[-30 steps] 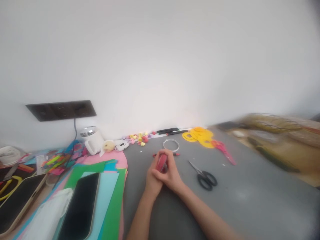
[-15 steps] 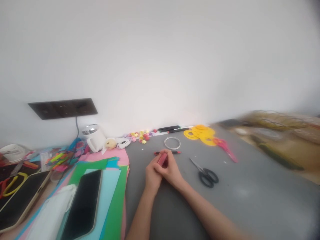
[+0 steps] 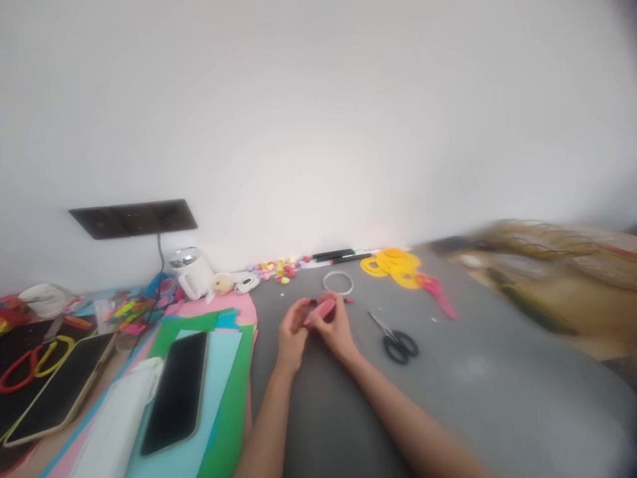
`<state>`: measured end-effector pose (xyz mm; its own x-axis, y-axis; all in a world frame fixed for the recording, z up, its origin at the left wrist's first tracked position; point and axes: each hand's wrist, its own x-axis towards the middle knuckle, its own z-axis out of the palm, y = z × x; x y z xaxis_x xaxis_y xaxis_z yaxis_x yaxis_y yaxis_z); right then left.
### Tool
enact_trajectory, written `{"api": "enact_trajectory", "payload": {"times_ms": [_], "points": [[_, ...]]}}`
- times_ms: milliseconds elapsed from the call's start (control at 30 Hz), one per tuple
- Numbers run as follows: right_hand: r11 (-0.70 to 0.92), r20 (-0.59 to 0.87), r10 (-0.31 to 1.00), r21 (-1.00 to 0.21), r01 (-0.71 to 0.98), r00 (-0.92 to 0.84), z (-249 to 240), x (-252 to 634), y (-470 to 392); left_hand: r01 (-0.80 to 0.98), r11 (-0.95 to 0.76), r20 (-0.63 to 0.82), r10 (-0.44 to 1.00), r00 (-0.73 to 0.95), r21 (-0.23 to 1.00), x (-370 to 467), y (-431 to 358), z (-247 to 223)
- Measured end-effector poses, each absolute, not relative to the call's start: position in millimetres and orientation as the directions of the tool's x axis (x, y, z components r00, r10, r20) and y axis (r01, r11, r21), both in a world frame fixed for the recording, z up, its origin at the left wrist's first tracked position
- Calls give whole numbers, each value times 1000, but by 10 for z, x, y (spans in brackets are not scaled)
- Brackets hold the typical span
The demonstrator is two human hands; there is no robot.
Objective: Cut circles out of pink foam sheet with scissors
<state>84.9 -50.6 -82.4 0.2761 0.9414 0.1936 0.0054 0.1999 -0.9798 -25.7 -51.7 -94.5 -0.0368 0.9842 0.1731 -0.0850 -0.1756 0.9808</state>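
Observation:
A small pink piece (image 3: 324, 310), which looks like folded paper, is held between my two hands above the grey tabletop. My right hand (image 3: 339, 332) grips it with thumb and fingers from the right. At its left end, the curled fingers of my left hand (image 3: 292, 335) close on it; the exact contact is blurred. Just beyond my hands lies a red-and-black pen (image 3: 349, 301), partly covered by the fingers. A silver ring (image 3: 338, 283) rests behind the pen. To the right are black-handled scissors (image 3: 395, 342), lying with their tips toward my hands.
Yellow paper rings (image 3: 393, 267), pink scissors (image 3: 436, 295) and black markers (image 3: 336, 255) lie toward the wall. On the left are coloured sheets (image 3: 226, 398) with a phone (image 3: 176, 392) on top, a white mug (image 3: 194, 275) and colourful small pieces (image 3: 279, 269).
My hands have opened a little around the pink piece, so more of it shows, and it now tilts toward the right. The whole view has shifted slightly.

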Motion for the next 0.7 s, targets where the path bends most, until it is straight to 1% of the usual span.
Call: {"api": "enact_trajectory", "payload": {"times_ms": [67,133,200,267,367,467,567,700], "points": [[182,161,930,-983,-33,331,-828,887,-491,-42,-176,169,976,-140,983,-332,-475,-930],[159,116,919,-984,-83,377,-857,925,-461,37,-157,161,959,-233,987,-444,-433,-904],[138,69,917,-979,-150,392,-909,950,-421,144,-136,172,945,-278,980,-558,-418,-881],[125,34,926,-967,-220,376,-965,963,-385,278,-119,197,942,-272,953,-618,-447,-876],[111,5,944,-946,-305,329,-1024,981,-354,460,-127,226,960,-167,879,-559,-563,-915],[102,-4,958,-929,-355,286,-1038,1015,-336,577,-205,247,969,6,791,-401,-701,-962],[103,6,966,-924,-368,257,-1025,1055,-307,638,-285,242,958,156,715,-257,-842,-974],[102,32,976,-940,-324,215,-1003,1093,-267,653,-382,221,922,318,654,-73,-1135,-953]]}}
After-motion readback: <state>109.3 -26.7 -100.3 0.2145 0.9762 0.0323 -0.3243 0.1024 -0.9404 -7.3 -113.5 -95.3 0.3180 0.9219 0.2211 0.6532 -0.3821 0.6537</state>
